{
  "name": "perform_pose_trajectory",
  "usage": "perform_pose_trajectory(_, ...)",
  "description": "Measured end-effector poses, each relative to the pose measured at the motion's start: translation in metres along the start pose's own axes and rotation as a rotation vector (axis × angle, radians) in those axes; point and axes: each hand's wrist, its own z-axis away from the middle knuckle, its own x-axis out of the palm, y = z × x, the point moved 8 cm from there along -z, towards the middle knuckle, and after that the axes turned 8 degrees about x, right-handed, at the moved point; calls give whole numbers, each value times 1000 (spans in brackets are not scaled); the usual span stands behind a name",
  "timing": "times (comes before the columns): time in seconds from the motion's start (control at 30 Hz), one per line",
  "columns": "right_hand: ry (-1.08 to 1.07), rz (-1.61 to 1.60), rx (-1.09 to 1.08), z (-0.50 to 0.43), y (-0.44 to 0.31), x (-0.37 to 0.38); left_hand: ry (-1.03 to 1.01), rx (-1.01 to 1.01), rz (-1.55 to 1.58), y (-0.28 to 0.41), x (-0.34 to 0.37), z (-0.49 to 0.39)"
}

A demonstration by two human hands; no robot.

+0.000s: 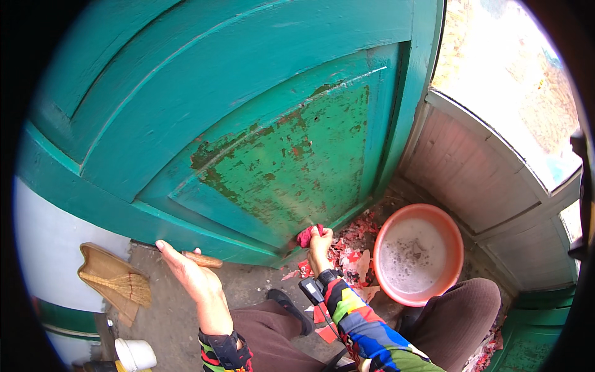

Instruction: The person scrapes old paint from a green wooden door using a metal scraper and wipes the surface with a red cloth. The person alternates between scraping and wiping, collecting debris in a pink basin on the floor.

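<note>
My right hand (pixel 319 246) presses a wadded dark red cloth (pixel 305 236) against the lower edge of a green wooden door (pixel 223 107). The door's recessed panel (pixel 288 162) looks wet near the cloth, with patchy, flaked paint and brown spots. My left hand (pixel 197 274) holds a tool by its wooden handle (pixel 203 259), close to the door's bottom left. A dark metal part (pixel 144 244) of that tool shows past my fingertips; its full shape is hidden behind the hand.
An orange plastic basin (pixel 460 251) of cloudy, foamy water stands right of my right hand. Red and white paper scraps (pixel 351 253) litter the floor. At left are a dustpan (pixel 95 260), a straw hand broom (pixel 125 284) and a white tub (pixel 135 354). A glazed partition (pixel 469 167) borders the right.
</note>
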Motion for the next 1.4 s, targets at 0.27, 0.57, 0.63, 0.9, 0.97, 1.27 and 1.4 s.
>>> perform_pose_trajectory(0.27, -319, 42, -621, 122, -100, 51, 32, 10, 11, 6, 2, 5)
perform_pose_trajectory(0.57, -85, 37, -365, 64, -78, 21, 55, 36, 4, 11, 6, 6)
perform_pose_trajectory(0.63, -79, 38, -565, 89, -109, 31, 49, 27, -5, 10, 5, 6)
perform_pose_trajectory(0.9, -360, -47, -770, 166, -172, 68, 30, 10, -19, 9, 4, 6)
perform_pose_trajectory(0.97, -323, -159, -601, 134, -144, 53, 33, 1, -4, 8, 5, 5)
perform_pose_trajectory(1.27, -290, 9, -663, 147, -129, 55, 33, -3, -14, 12, 7, 9)
perform_pose_trajectory(1.4, -382, 195, -1038, 237, -171, 95, 32, -2, -29, 12, 5, 7)
